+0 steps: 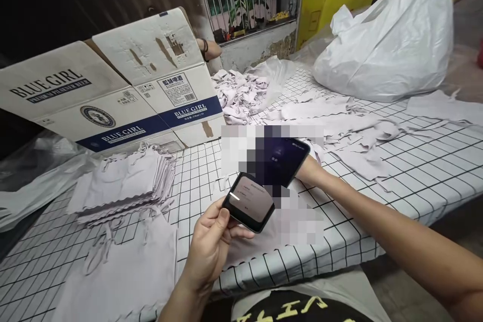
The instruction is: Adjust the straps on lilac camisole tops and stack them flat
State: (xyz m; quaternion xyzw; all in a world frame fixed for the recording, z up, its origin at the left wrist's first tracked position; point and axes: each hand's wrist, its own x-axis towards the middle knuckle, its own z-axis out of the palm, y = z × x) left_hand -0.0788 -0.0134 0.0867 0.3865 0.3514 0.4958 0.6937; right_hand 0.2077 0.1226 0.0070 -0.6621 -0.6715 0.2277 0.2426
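A smartphone [249, 198] lies tilted in my left hand [211, 234], whose thumb and fingers grip its lower left corner. Its screen is lit, with a pale box of text in the lower part and a dark area above. Beyond the phone's right edge reaches my right hand [307, 170]; its fingers are hidden behind the phone, so I cannot tell what they touch. Pale lilac cloth [249, 251] lies beneath the phone. Blocky blurring covers part of the screen and the cloth around it.
To the left are a stack of strappy lilac garments [124, 181] and a single one [128, 266] in front. Behind stands a flattened beer carton [151, 85], with another person's hand [213, 50] at its edge. Cloth scraps [241, 90] and a white plastic bag [388, 40] occupy the checked table [204, 166].
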